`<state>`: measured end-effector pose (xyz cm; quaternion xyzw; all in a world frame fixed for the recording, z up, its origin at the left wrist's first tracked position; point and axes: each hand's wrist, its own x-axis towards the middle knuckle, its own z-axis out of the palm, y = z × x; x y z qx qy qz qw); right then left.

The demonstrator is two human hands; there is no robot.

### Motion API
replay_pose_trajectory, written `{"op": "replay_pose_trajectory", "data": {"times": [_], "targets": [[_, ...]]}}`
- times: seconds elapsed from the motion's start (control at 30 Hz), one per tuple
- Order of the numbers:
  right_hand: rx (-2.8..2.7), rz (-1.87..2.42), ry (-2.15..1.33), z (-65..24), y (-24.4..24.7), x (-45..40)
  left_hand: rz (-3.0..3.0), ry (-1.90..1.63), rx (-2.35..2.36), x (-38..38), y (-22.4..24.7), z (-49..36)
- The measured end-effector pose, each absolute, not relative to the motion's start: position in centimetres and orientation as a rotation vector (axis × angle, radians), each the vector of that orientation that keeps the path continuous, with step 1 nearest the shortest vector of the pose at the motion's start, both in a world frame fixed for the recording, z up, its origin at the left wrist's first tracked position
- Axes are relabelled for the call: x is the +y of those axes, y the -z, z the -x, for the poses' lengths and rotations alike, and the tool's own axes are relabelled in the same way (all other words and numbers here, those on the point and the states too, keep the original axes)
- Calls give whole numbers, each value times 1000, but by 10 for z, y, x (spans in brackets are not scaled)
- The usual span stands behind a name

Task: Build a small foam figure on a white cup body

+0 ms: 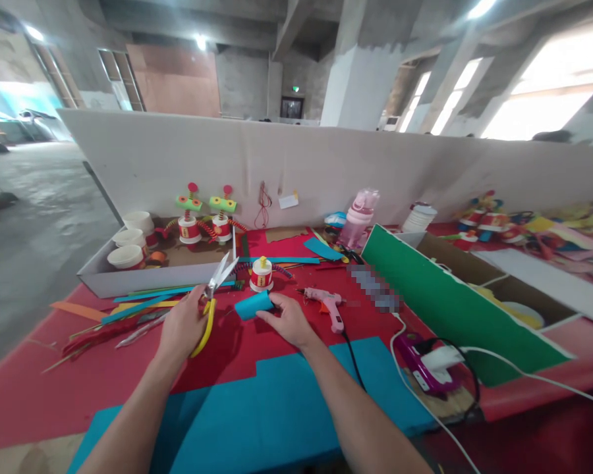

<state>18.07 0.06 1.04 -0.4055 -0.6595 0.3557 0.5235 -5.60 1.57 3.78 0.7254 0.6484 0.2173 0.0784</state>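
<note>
My left hand [182,324] is closed around a pair of scissors [209,326] with yellow handles. Their blades are spread and point up, away from me. To its right, my right hand [290,321] pinches one end of a curled piece of blue paper [252,306] between thumb and fingers. The scissors and the blue paper are apart. Just beyond the paper stands a red and white paper cup [261,275], upside down, with a yellow piece on top and dark coiled strips at its sides. A pink glue gun [327,304] lies right of my right hand.
Blue sheets [286,395] cover the table's near edge. Paper strips [148,299] lie at left before a box [153,280] with cups and two finished-looking cup figures [190,227]. At right are a purple power strip [427,372], cables and a green-sided box [454,309]. A pink bottle [358,220] stands behind.
</note>
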Motion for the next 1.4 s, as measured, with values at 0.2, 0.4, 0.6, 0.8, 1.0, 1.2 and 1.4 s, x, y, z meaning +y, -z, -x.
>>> {"op": "replay_pose_trajectory", "data": {"times": [0.2,0.4,0.6,0.8,1.0,1.2,1.4], "targets": [[-1499,969,-916,-184,-6,5,-2244,-101,2029,22,-41,79],[-1346,933,-1058,-185,-7,6,-2335,28,1933,25,-28,100],[-1286,980,-1081,-184,-15,3,-2456,-403,1937,20,-48,92],[-1360,968,-1083,-177,-11,3,-2270,-809,1368,7,-50,42],[-1388,966,-1067,-177,-7,5,-2332,-966,1361,4,-39,29],[-1311,953,-1021,-182,-5,8,-2122,-1132,1523,11,-40,46],[-1415,952,-1000,-176,-8,4,-1980,-975,1328,8,-29,25]]}}
